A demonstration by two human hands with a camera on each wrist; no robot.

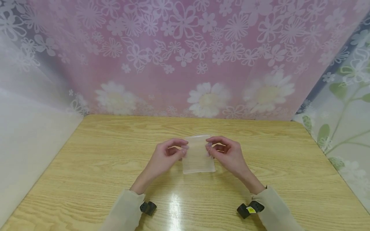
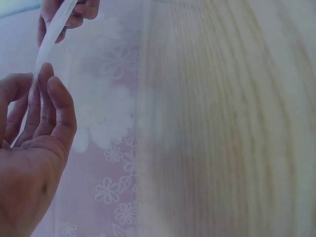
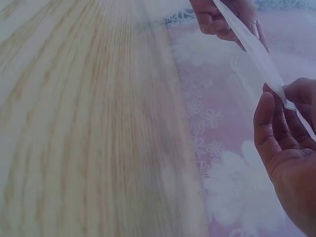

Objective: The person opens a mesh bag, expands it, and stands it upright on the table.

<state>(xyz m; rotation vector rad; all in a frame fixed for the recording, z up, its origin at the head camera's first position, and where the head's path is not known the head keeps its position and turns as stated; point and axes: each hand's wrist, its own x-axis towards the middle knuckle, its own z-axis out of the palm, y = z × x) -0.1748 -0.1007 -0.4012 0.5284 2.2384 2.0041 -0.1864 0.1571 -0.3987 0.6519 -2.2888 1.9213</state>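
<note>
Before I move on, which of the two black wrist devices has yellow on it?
In the head view, the right wrist's device, below the right hand pinching the clear plastic: it bears a yellow sticker, while the left wrist's device shows no yellow.

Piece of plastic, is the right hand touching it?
Touching: the right wrist view shows the right hand pinching the piece of plastic between thumb and fingers.

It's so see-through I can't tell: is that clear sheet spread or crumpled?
Spread: the head view shows the clear sheet as a rough rectangle.
</note>
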